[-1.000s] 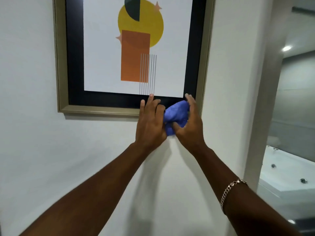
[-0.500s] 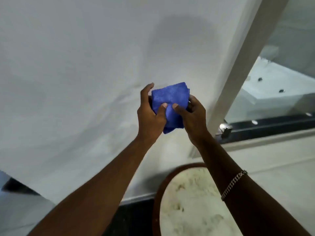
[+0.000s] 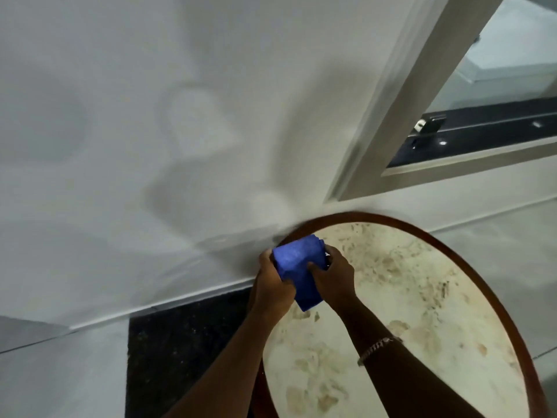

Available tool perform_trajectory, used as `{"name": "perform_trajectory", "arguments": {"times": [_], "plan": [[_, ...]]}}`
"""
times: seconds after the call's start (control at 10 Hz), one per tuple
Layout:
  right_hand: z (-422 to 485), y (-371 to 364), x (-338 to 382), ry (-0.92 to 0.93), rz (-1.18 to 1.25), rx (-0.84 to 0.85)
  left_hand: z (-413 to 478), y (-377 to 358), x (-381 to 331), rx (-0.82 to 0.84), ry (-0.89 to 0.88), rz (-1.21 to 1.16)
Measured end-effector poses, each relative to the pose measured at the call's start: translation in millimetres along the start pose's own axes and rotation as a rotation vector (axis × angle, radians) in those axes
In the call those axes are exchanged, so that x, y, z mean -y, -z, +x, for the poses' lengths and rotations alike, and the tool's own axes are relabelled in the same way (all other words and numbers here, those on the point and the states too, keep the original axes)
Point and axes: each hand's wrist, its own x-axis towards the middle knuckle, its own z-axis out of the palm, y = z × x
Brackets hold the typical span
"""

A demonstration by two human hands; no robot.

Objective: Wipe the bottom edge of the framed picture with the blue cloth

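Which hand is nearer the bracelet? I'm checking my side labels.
Right. The bracelet sits on the right forearm just behind the right hand; the left hand is across the blue cloth, farther away.

Round marble-top table w/ dark wood rim, white wall, black floor strip, window frame

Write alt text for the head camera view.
Both hands, left hand and right hand, hold a folded blue cloth above a round marble-topped table with a dark wooden rim, beside a white wall. No framed picture is in view.
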Motion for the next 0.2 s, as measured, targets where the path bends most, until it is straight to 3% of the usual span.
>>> {"name": "perform_trajectory", "arguments": {"times": [0.1,0.2], "plan": [[13,-14,-25,-0.008,-0.228,0.009,8,1,26,0.088,0.033,0.056],[7,-15,-19,0.070,-0.440,-0.044,3,17,20,0.012,-0.014,0.125]]}}
